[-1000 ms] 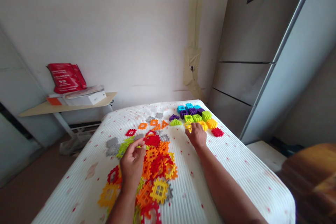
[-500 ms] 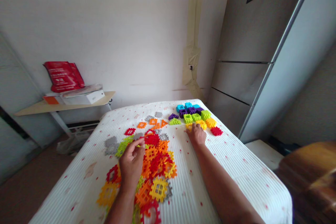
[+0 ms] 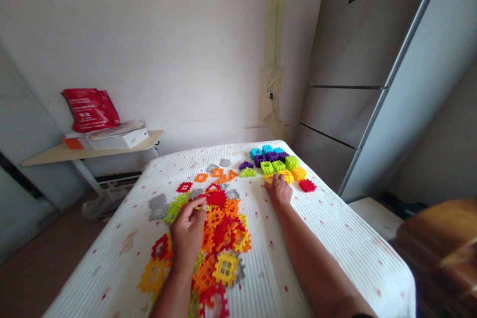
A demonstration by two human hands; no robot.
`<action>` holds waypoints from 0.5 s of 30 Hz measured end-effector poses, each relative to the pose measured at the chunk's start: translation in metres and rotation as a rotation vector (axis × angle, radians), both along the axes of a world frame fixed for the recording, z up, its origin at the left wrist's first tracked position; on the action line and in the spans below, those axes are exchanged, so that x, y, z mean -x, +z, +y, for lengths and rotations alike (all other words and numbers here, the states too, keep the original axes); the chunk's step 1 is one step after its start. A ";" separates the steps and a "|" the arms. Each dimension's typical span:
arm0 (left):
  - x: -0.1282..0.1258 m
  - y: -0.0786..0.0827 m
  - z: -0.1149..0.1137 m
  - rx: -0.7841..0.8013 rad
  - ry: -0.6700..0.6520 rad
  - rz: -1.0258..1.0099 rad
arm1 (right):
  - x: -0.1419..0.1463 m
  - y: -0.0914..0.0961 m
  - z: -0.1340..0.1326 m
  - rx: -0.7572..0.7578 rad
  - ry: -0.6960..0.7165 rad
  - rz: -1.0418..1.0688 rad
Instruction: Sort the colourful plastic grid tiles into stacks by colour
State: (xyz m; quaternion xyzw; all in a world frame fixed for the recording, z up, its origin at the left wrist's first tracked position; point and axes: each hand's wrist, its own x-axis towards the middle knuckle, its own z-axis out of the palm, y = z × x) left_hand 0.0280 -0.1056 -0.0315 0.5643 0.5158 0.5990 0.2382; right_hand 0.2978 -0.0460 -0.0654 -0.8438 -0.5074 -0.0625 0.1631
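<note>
Over the pile of loose toy building tiles, my left hand (image 3: 188, 226) hovers with its fingers curled in. Its fingertips lie in front of red tiles (image 3: 216, 198), and whether they pinch a piece cannot be made out. My right hand (image 3: 279, 190) reaches to the far right, its fingers closed at a yellow tile (image 3: 267, 178) in the row of yellow pieces; the fingers partly hide it. Beside that hand are another yellow block (image 3: 299, 174) and a red stack (image 3: 307, 186). Behind them stand green blocks (image 3: 267, 168), purple blocks (image 3: 272, 156) and blue blocks (image 3: 256, 153).
Grey tiles (image 3: 158, 205) and orange tiles (image 3: 201, 178) lie around the pile on the white spotted tablecloth (image 3: 122, 228). A refrigerator (image 3: 335, 59) stands right of the table. At left, a small table (image 3: 44, 154) bears a red bag (image 3: 89, 109) and a white box (image 3: 122, 139).
My left hand has shifted very slightly to the right over the pile. My right hand stays at the yellow pieces, and the blocks look unmoved.
</note>
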 end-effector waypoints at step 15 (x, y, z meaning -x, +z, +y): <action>0.058 -0.008 -0.008 -0.073 0.276 -0.036 | 0.013 -0.002 -0.011 -0.238 0.322 -0.059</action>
